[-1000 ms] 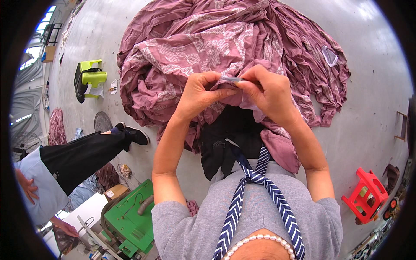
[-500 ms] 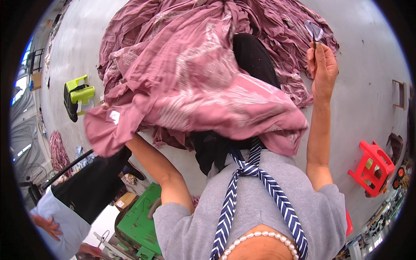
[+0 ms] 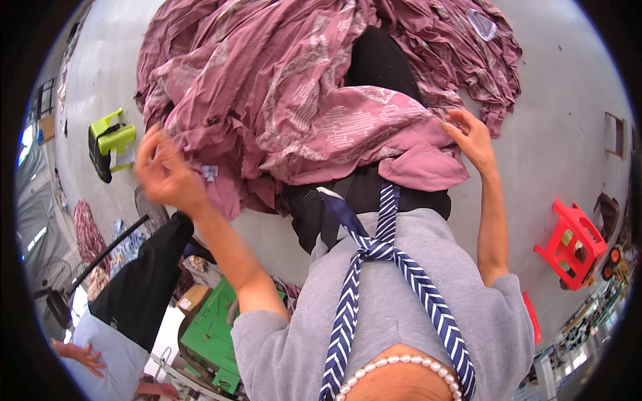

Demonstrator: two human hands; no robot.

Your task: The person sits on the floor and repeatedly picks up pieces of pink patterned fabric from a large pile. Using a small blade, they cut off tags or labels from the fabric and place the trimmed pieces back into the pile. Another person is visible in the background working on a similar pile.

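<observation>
A large heap of dusty-pink cloth (image 3: 221,87) with pale woven patterns spreads over my lap and the floor ahead. My left hand (image 3: 164,170), somewhat blurred, is raised at the heap's left side, its fingers apart and nothing visible in them. Beside it, a small white label (image 3: 209,173) shows on a fold. My right hand (image 3: 473,140) is at the right edge of the cloth over my lap, fingers bent and thumb apart, fingertips close to the fabric. A clear plastic piece (image 3: 481,25) lies on the heap at the far right.
To the left stands a lime-green stool (image 3: 120,139) with something black on it; a red stool (image 3: 574,244) is at right. A co-worker's dark-clothed leg (image 3: 144,287) and hand (image 3: 80,357) are at lower left, near a green machine table (image 3: 217,334).
My left hand has come out from under the cloth, which has dropped. My right hand has moved down to the cloth's edge; the thin dark item it held no longer shows.
</observation>
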